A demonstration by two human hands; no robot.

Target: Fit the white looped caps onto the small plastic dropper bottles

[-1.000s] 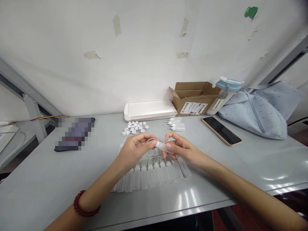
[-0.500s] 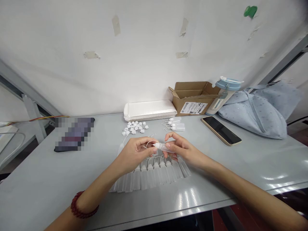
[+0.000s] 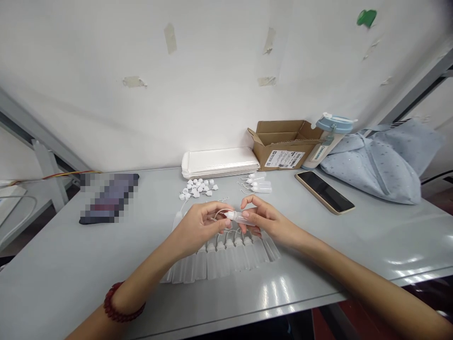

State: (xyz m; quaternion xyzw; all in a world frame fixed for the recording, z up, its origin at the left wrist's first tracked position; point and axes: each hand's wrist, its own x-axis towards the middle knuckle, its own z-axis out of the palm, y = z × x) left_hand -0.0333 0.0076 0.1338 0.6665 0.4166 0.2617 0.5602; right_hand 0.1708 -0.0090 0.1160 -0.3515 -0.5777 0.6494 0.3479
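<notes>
A small translucent plastic bottle (image 3: 241,217) lies nearly level between my hands, its white cap (image 3: 230,215) facing left. My right hand (image 3: 264,216) is closed around the bottle's body with thumb and fingers. At the cap end, my left hand (image 3: 200,224) has its thumb and fingertips curled about the cap; the exact contact is partly hidden. A thin white tube loops near these fingers. Below them, a row of several similar bottles (image 3: 221,259) lies side by side on the table, thin tubes curving from their tops. Part of the row sits behind my hands.
Loose white caps (image 3: 198,188) lie on the grey table (image 3: 116,264). Several capped bottles (image 3: 260,186) rest near an open cardboard box (image 3: 283,146). White flat boxes (image 3: 221,160), a tumbler (image 3: 325,141), a blue bag (image 3: 375,165) and phone (image 3: 324,191) line the back and right.
My left thumb has shifted slightly at the cap end, and the bottle has moved a touch to the left. Otherwise the hands and table items stay in place.
</notes>
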